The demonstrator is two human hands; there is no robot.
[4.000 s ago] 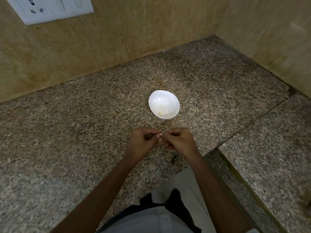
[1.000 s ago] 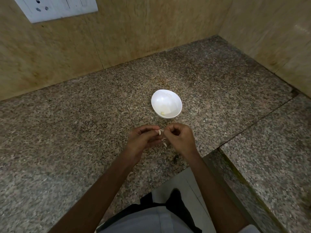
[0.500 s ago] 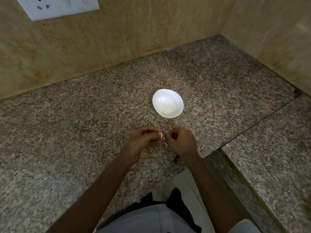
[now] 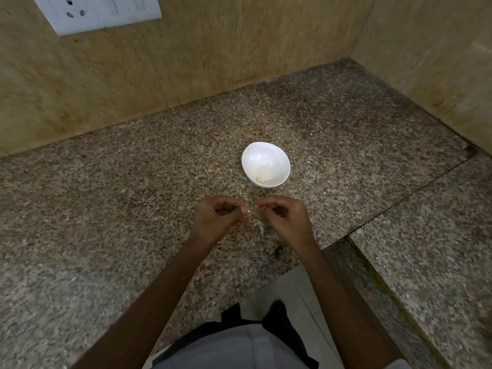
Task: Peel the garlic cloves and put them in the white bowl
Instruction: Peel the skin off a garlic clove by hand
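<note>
A small white bowl sits on the speckled granite counter, with a pale peeled garlic piece inside near its front wall. Just in front of the bowl, my left hand pinches a garlic clove at its fingertips. My right hand pinches a strip of papery skin coming off that clove. A loose curl of skin hangs between the two hands. Most of the clove is hidden by my fingers.
The granite counter runs back to beige walls, with a corner at the far right. A white socket plate is on the wall at top left. A second slab meets the counter at right. Counter edge and floor lie below my arms.
My hands have drawn slightly apart, pulling skin away from the clove; a curl of skin now hangs lower between them. The bowl has not moved.
</note>
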